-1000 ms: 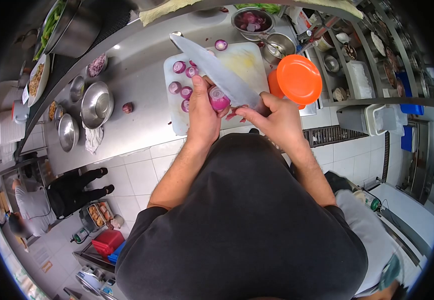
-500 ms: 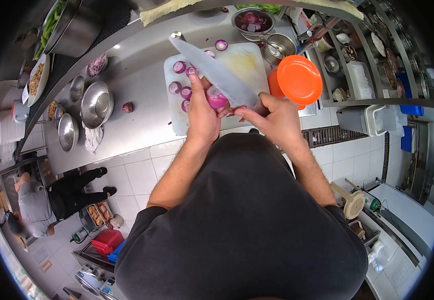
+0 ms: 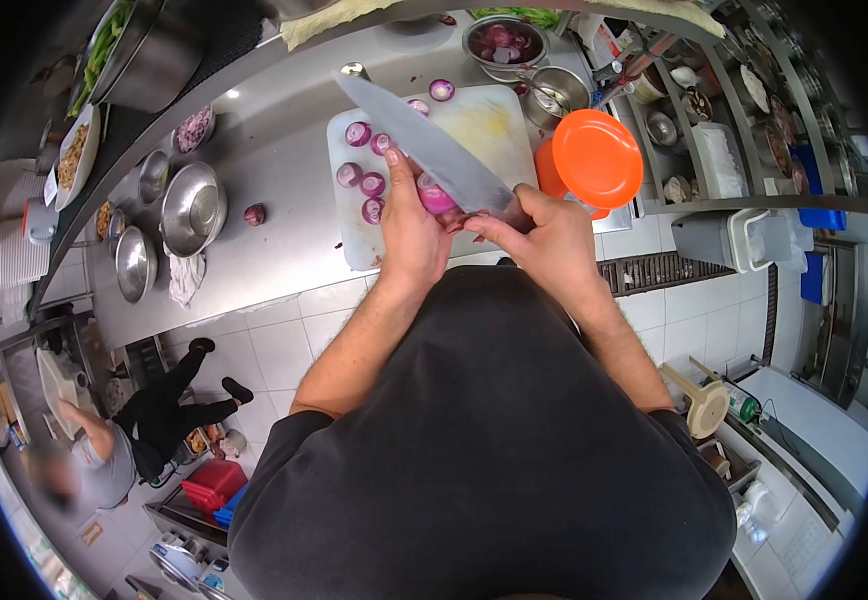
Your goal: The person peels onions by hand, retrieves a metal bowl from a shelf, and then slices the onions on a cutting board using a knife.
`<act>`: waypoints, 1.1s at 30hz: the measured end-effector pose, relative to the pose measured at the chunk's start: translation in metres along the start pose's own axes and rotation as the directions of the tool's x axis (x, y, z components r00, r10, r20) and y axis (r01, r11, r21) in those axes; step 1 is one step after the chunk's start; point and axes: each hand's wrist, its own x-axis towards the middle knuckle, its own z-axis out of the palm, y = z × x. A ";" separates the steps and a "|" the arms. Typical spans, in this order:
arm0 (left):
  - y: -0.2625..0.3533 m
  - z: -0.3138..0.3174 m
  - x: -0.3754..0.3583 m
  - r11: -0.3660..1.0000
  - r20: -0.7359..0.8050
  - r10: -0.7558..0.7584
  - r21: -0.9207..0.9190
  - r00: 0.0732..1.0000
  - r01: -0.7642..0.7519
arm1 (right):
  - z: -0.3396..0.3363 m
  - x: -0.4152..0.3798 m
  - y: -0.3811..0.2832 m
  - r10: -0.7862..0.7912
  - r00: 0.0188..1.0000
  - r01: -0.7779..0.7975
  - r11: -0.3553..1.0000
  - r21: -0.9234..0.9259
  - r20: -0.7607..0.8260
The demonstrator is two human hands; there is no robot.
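My left hand point(image 3: 416, 232) is closed around a peeled red onion point(image 3: 435, 196), low over the near edge of the white cutting board point(image 3: 494, 112). A large kitchen knife point(image 3: 424, 140) is in my right hand point(image 3: 557, 238), its wide blade slanting up and left across the onion. My right thumb lies close to the onion, where some loose skin hangs; the exact contact of the blade's heel is hidden. Several trimmed red onions point(image 3: 358, 134) lie on the board's left side, left of my hands. Another onion point(image 3: 442, 90) sits at the board's far edge.
An orange container point(image 3: 599, 160) stands right of the board. Behind are a bowl of onion pieces point(image 3: 504, 45) and a steel pot point(image 3: 557, 92). Steel bowls point(image 3: 194, 210) and an unpeeled onion point(image 3: 255, 214) are on the left counter. A co-worker point(image 3: 114, 465) stands lower left.
My left hand and the onion have shifted very slightly right, while the knife stays at much the same slant. The co-worker has taken a step and now reaches toward a pale flat object.
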 end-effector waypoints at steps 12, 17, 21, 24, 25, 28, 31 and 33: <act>-0.001 0.005 -0.009 0.997 0.042 0.058 0.051 0.997 -0.060 | 0.001 0.000 -0.001 0.016 0.999 -0.015 1.000 0.017 -0.042; -0.010 -0.010 -0.006 0.987 0.132 0.075 0.129 0.988 -0.092 | -0.001 0.000 0.002 0.046 0.998 -0.046 0.999 -0.026 -0.034; -0.014 -0.012 -0.005 0.939 0.125 0.121 0.307 0.985 -0.154 | 0.003 0.000 0.006 0.039 0.996 -0.038 0.999 0.010 -0.082; -0.011 0.004 -0.013 0.945 0.078 0.152 0.282 0.985 -0.168 | 0.004 0.001 0.012 0.057 0.996 -0.053 0.996 0.069 -0.069; -0.010 0.003 -0.013 0.945 0.091 0.144 0.283 0.985 -0.164 | 0.003 0.001 0.013 0.069 0.996 -0.064 0.995 0.081 -0.054; -0.007 0.001 -0.013 0.949 0.121 0.112 0.281 0.986 -0.142 | 0.000 0.000 0.007 0.118 0.993 -0.116 0.969 0.219 0.007; -0.002 0.006 -0.015 0.959 0.134 0.075 0.263 0.988 -0.108 | -0.002 -0.001 0.005 0.127 0.991 -0.134 0.961 0.243 0.044; 0.000 0.007 -0.016 0.964 0.157 0.051 0.248 0.986 -0.090 | -0.007 -0.001 0.001 0.134 0.989 -0.146 0.967 0.207 0.069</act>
